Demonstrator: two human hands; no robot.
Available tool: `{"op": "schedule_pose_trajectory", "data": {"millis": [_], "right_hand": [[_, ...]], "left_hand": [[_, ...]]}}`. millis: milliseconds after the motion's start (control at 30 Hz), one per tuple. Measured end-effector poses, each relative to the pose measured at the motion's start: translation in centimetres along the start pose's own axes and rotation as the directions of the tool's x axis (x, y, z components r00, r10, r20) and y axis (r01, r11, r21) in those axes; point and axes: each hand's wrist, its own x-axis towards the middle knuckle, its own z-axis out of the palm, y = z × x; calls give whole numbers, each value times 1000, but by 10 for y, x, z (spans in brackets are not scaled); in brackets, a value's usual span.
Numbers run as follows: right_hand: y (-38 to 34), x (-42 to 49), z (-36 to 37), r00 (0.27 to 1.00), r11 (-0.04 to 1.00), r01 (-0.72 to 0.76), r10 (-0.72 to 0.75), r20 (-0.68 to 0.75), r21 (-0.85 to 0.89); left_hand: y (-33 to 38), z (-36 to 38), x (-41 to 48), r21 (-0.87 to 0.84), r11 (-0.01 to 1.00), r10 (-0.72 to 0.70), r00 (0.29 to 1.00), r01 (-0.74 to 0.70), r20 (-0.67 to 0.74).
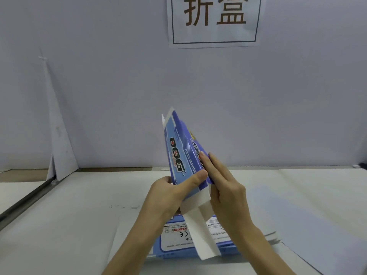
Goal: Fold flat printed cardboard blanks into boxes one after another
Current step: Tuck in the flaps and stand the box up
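Observation:
A blue printed cardboard blank (179, 147) with a "DOG" logo stands tilted in the air above the table's middle, partly opened, its white flaps hanging at the lower end. My left hand (168, 193) grips its lower left side, the thumb lying across the printed face. My right hand (224, 185) presses straight fingers flat against the blank's right panel. Under both hands lies a stack of flat blue blanks (178, 241) near the table's front edge, a white warning label facing up.
The white table (79, 215) ends at a pale partition wall (99, 96) carrying a paper sign (214, 20). A folded white sheet (57, 135) leans on the wall at the left. A bluish sheet (317, 225) lies to the right.

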Motion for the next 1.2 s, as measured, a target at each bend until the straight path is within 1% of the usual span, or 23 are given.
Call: {"op": "schedule_pose_trajectory", "data": {"millis": [67,100,133,167,200,233,267,300,333,367,400,433,467,500,533,600,667,733,767,833,933,1067,1200], "right_hand": [[-1,8,-13,998,992,51,-48,31,-113],[3,9,-20,994,985,101,-93,62,-143],[7,12,-29,987,991,104,-92,131,-83],[9,15,-38,973,997,16,-31,227,71],[9,19,-45,952,954,-141,57,301,265],[9,25,-47,933,855,-297,165,318,426],[7,32,-46,903,733,-421,284,322,534],[6,38,-46,859,596,-512,381,343,619],[6,40,-46,815,482,-568,441,375,667],[5,41,-44,784,416,-602,472,404,682],[4,39,-43,771,392,-620,466,435,679],[3,35,-43,751,359,-645,460,474,675],[6,30,-44,746,341,-649,459,482,680],[8,27,-48,745,335,-644,480,464,687],[12,26,-50,748,357,-635,503,432,685],[13,30,-50,759,439,-618,548,351,652],[9,32,-49,784,509,-591,544,298,626],[6,30,-46,790,529,-581,550,272,618],[4,30,-46,789,537,-584,550,273,609],[6,32,-50,796,573,-585,541,271,575],[13,31,-58,803,542,-576,513,302,611],[15,30,-59,814,576,-549,534,230,605],[8,32,-57,796,518,-569,541,271,638]], "left_hand": [[-1,-6,3,-33,999,35,999,-36,-17],[-1,-11,6,-52,996,69,997,-71,-42],[0,-17,8,-69,992,104,992,-109,-76],[1,-23,11,-91,984,141,985,-150,-105],[2,-30,13,-117,975,179,978,-191,-108],[3,-37,15,-148,965,208,975,-218,-76],[3,-44,16,-190,956,227,974,-223,0],[3,-49,15,-232,951,230,968,-202,100],[3,-52,15,-245,954,227,953,-175,201],[2,-53,13,-222,963,214,936,-153,281],[0,-51,12,-169,975,193,921,-143,339],[-1,-49,11,-114,984,167,912,-133,375],[-2,-47,11,-73,989,145,907,-126,395],[-3,-46,10,-57,991,133,903,-120,408],[-3,-46,9,-65,991,133,896,-116,423],[0,-51,7,-152,983,159,889,-103,430],[2,-52,7,-205,971,193,919,-127,343],[-1,-49,11,-171,970,205,960,-173,190],[-2,-46,12,-168,970,200,970,-177,137],[-4,-42,13,-188,971,169,980,-146,110],[-4,-39,12,-257,962,135,975,-87,177],[-5,-32,13,-201,970,162,982,-139,99],[-2,-34,11,-224,961,186,978,-162,91]]}}
